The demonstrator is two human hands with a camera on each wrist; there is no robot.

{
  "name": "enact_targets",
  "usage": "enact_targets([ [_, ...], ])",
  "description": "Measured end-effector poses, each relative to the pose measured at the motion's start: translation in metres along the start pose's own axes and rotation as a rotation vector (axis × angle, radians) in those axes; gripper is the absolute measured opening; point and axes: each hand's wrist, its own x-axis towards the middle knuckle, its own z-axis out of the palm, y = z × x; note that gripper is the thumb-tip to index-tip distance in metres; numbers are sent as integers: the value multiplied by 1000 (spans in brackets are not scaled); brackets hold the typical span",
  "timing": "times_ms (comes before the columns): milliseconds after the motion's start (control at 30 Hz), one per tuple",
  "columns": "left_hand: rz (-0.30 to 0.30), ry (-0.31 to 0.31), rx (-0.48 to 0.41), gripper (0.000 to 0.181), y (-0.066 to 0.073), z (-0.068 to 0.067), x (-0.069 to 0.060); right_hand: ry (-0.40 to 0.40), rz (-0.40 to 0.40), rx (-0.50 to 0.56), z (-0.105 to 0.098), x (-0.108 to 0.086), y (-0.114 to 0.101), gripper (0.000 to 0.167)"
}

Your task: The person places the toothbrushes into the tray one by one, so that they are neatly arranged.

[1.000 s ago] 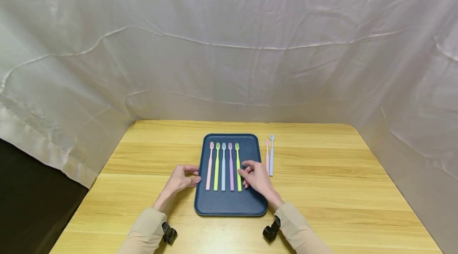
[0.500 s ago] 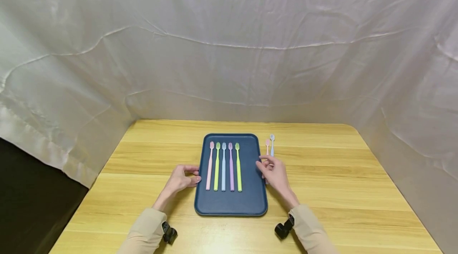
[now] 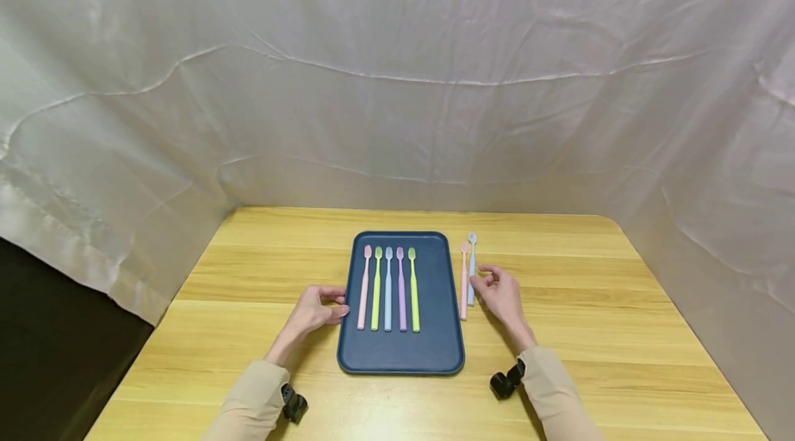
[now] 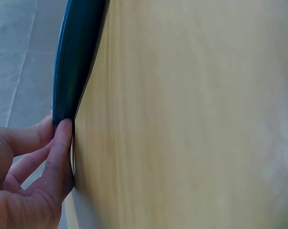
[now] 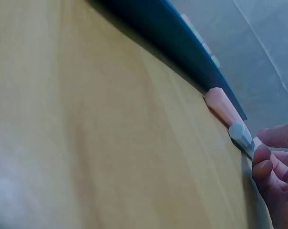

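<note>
In the head view my left hand holds the left rim of a dark blue tray, and the left wrist view shows its fingers pinching that edge. On the tray lie toothbrushes side by side: pink, green, blue, purple and another green. My right hand is on the right, fingertips at the handle of a light blue toothbrush on the table; a firm grip does not show. Between it and the tray is a pink toothbrush.
The tray and the loose toothbrushes lie on a wooden table. A pale hanging cloth closes off the back and sides. A black wrist camera sits below my right hand.
My right hand has moved right, from beside the rightmost green toothbrush on the tray, over the tray's rim, to the light blue toothbrush. My left hand has stayed at the tray's left rim.
</note>
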Motion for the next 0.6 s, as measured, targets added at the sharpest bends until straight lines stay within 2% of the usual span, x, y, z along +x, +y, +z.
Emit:
enact_targets([
  [367,3,-2,-13,43,1,0,0,-36,21,-29,2,5,-1,36],
  [600,4,-3,-12,43,0,0,0,-78,44,-7,-1,3,-2,40],
])
